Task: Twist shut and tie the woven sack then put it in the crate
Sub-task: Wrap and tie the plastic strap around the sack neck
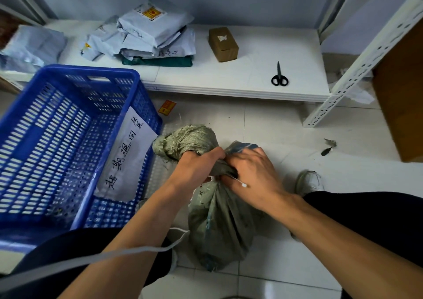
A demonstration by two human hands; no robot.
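Presently, the woven sack (219, 225) stands on the tiled floor (286, 129) between the person's legs, just right of the blue crate (27, 124) and outside it. The left hand (196, 168) grips the twisted neck, fingers curled round it. The right hand (254, 175) grips the neck from the opposite side, fingers curled, with a thin white cord (240, 182) at its fingertips. A handwritten sheet (128, 154) leans inside the crate. Beyond, a low white shelf (251, 69) carries scissors (279, 76), a cardboard box (223, 44) and stacked mailers (151, 30).
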